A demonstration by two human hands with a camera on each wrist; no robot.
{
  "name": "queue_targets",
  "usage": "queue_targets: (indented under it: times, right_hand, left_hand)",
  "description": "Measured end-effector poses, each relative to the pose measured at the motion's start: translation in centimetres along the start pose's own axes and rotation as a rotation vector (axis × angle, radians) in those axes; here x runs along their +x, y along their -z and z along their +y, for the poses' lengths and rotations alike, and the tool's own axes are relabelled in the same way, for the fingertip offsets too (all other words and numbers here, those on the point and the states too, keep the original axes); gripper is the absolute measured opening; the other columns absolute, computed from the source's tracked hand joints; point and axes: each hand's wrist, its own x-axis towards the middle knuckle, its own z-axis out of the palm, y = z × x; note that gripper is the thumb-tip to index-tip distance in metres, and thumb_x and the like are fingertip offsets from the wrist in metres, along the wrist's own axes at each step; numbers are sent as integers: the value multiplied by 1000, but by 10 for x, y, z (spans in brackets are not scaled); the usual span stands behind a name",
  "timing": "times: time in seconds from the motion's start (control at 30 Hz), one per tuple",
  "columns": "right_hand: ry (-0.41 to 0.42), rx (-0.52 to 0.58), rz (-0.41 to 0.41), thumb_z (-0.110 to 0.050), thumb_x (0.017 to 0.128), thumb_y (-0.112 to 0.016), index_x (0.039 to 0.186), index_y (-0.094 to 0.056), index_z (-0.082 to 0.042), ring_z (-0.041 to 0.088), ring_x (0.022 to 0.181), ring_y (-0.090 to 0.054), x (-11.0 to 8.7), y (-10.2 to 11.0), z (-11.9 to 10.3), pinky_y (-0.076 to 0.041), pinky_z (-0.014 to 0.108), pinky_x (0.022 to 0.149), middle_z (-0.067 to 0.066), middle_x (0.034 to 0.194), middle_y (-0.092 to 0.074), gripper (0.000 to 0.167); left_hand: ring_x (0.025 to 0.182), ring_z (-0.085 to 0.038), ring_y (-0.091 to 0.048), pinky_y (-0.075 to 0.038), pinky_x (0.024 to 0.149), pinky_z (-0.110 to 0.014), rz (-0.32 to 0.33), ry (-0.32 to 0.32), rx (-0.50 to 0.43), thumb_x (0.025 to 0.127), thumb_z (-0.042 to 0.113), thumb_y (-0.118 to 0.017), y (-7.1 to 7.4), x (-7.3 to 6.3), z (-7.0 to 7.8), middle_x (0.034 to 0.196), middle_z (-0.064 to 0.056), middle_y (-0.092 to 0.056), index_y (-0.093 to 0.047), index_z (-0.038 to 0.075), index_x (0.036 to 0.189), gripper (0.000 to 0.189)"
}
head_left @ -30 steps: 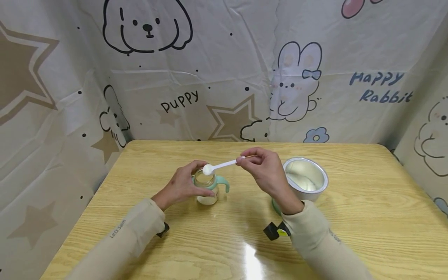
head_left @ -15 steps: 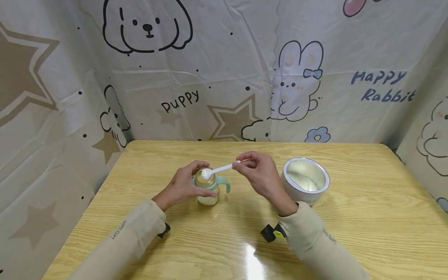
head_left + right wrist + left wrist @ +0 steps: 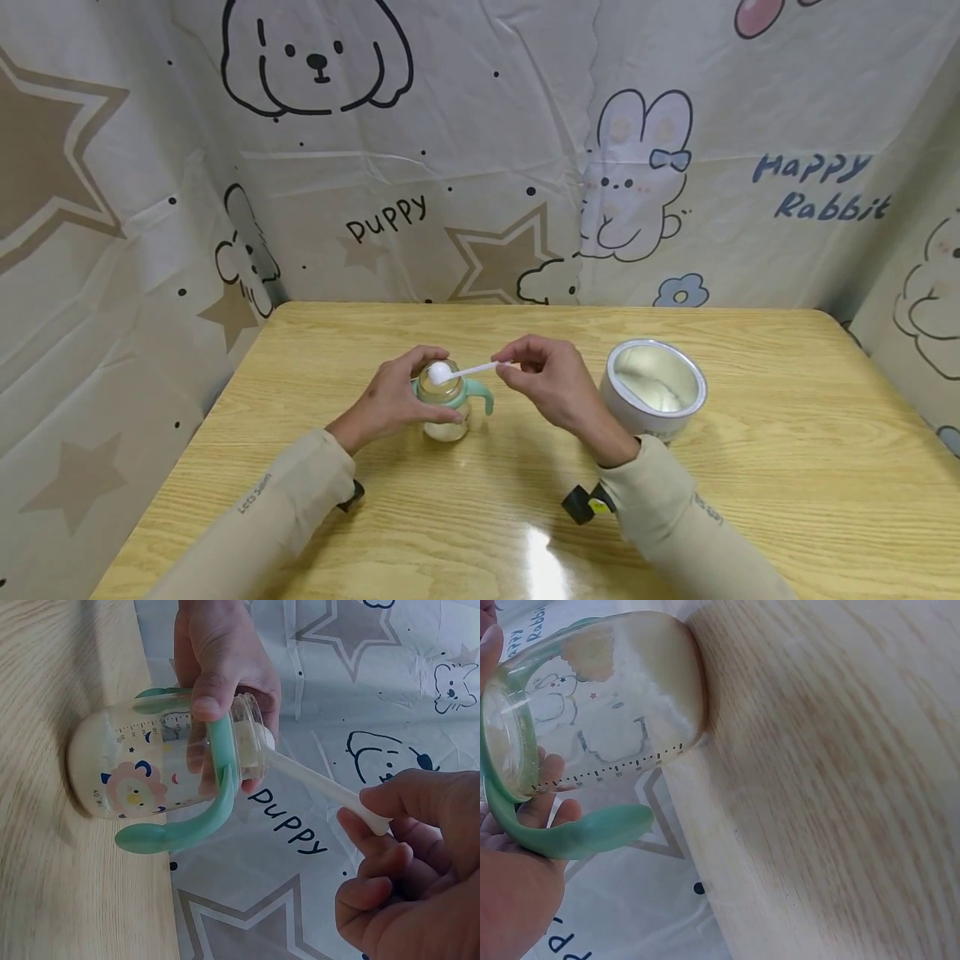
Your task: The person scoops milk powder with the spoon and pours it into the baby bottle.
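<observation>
My left hand [image 3: 393, 392] grips the neck of a clear baby bottle [image 3: 176, 761], its thumb and fingers curled round the green collar. The bottle stands upright on the table, uncapped, with two green handles [image 3: 592, 831] and pale powder [image 3: 664, 667] in its lower part. Between thumb and fingertips my right hand [image 3: 551, 383] pinches the end of a white measuring scoop [image 3: 472, 369]. The scoop's bowl sits at the bottle's mouth, tipped over in the right wrist view; whether powder is still in it cannot be seen.
Right of my right hand stands an open tin [image 3: 652, 387] with pale powder inside, partly behind the wrist. A wooden table [image 3: 810, 467] lies under everything. Behind it hangs a printed cloth [image 3: 480, 150].
The right hand has moved slightly left and down. The scoop's bowl has come from above the rim to the bottle's mouth and turned over. The left hand and bottle have stayed put.
</observation>
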Motion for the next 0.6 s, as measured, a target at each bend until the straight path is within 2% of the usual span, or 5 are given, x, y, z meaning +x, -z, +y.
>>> queue_targets:
  times: [0.17, 0.37, 0.6]
  right_hand:
    - [9, -27, 3, -2, 88, -72, 94, -76, -3, 12, 59, -41, -2, 0, -1, -32, 22, 51, -3, 63, -48, 7]
    - [22, -32, 11, 0, 87, -72, 94, -76, -3, 11, 58, -41, -5, 1, -1, -32, 21, 50, -3, 62, -50, 8]
    - [33, -28, 5, 0, 87, -72, 94, -76, -2, 9, 57, -42, -2, 2, -2, -33, 20, 50, -4, 62, -52, 8]
  left_hand:
    - [116, -28, -61, -52, 96, -46, 3, -7, -5, 68, 20, -95, -1, -1, 0, 127, -9, -64, -55, 4, 134, 78]
    - [114, -27, -61, -52, 95, -45, 1, 5, -2, 67, 20, -95, -2, -2, 1, 128, -9, -64, -55, 4, 134, 80]
    - [121, -27, -58, -49, 101, -48, -10, 23, 34, 66, 23, -96, 3, 0, 3, 128, -7, -64, -55, 6, 134, 81]
